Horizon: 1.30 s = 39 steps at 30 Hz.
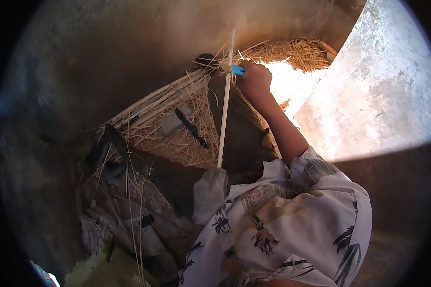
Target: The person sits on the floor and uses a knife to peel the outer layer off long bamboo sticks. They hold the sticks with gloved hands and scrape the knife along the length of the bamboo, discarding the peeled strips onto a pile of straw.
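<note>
Right hand (254, 79) top center of frame, clenched on a blue-handled tool (237, 70) at the top of a long pale stick (225, 105), prob trimming/splitting it over the straw mat (177, 124). Left hand not visible, can't tell. Next cut needs a steady stick imo.

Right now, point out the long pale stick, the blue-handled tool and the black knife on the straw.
long pale stick (224, 110): head view, mid-shaft.
blue-handled tool (238, 70): head view, blue handle showing beside the right hand (254, 79).
black knife (190, 126): head view, middle of its dark length.
</note>
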Each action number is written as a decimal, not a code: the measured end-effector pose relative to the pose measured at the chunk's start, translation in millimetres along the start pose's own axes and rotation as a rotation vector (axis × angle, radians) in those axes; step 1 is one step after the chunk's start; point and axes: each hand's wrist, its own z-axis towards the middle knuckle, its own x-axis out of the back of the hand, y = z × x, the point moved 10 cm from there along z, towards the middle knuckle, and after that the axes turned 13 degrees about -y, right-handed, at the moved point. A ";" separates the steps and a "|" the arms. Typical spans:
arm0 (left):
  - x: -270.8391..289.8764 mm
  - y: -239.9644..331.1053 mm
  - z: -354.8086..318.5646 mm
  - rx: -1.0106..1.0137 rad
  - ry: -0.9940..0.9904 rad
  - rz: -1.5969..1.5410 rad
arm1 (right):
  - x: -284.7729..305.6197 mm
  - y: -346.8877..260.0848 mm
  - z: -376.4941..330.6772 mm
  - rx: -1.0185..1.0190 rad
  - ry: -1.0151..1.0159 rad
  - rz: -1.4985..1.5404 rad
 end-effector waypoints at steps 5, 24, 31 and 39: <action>3.5 1.6 2.4 -0.071 -0.003 0.017 | 11.8 18.0 30.3 -0.095 0.110 -0.029; -3.1 -14.0 11.3 -0.042 -0.197 -0.267 | -14.6 -30.9 -30.2 0.258 -0.126 0.141; -10.1 26.0 -0.6 -0.412 -0.169 0.307 | 11.0 35.8 52.5 -0.096 0.045 -0.113; -1.0 9.6 8.3 -0.293 -0.081 0.238 | -7.7 -29.6 -15.1 0.441 -0.199 0.046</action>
